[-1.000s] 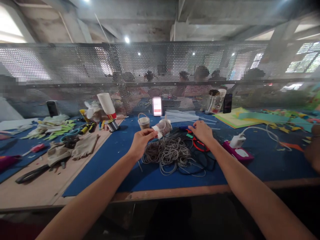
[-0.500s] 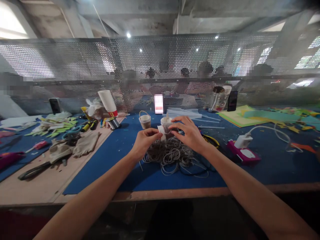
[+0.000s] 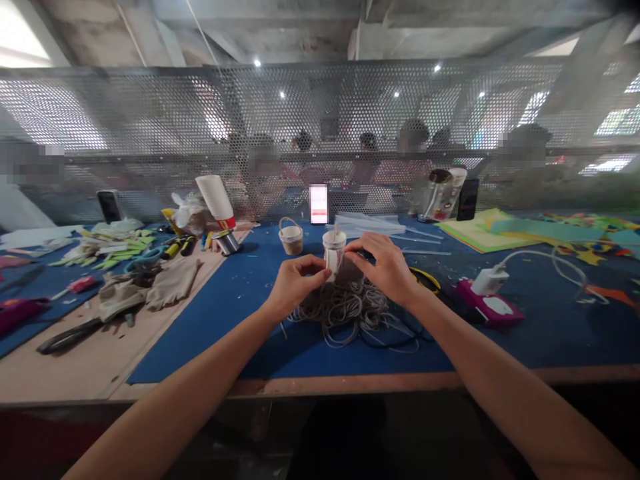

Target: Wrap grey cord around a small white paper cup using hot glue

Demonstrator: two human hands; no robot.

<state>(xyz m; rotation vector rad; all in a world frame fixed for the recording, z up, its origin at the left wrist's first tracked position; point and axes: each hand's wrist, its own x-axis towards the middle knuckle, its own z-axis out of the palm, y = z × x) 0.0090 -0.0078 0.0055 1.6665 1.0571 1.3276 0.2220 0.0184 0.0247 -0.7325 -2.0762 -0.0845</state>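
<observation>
My left hand point(image 3: 301, 283) pinches a small white piece point(image 3: 331, 261), perhaps paper, between thumb and forefinger. On its other side my right hand point(image 3: 381, 262) has thumb and forefinger drawn together at the piece's upper edge; what lies between those fingertips is too small to make out. Just behind stands a white paper cup point(image 3: 335, 237) with a thin stick in it, its lower part partly hidden. Below both hands lies a tangled heap of grey cord point(image 3: 350, 313). A small cord-wrapped basket point(image 3: 291, 241) with a looped handle is to the left of the cup.
A lit phone point(image 3: 319, 203) stands by the mesh screen. On the left are stacked paper cups point(image 3: 215, 197), work gloves point(image 3: 174, 285) and green scraps point(image 3: 120, 247). Clear strips point(image 3: 370, 224), yellow-handled pliers point(image 3: 425, 280), a magenta box with a charger point(image 3: 493, 305) and coloured sheets point(image 3: 485, 230) lie rightward.
The white piece has turned more upright and shifted slightly right. My right hand's fingers have closed together near its edge, and my left hand has moved slightly right.
</observation>
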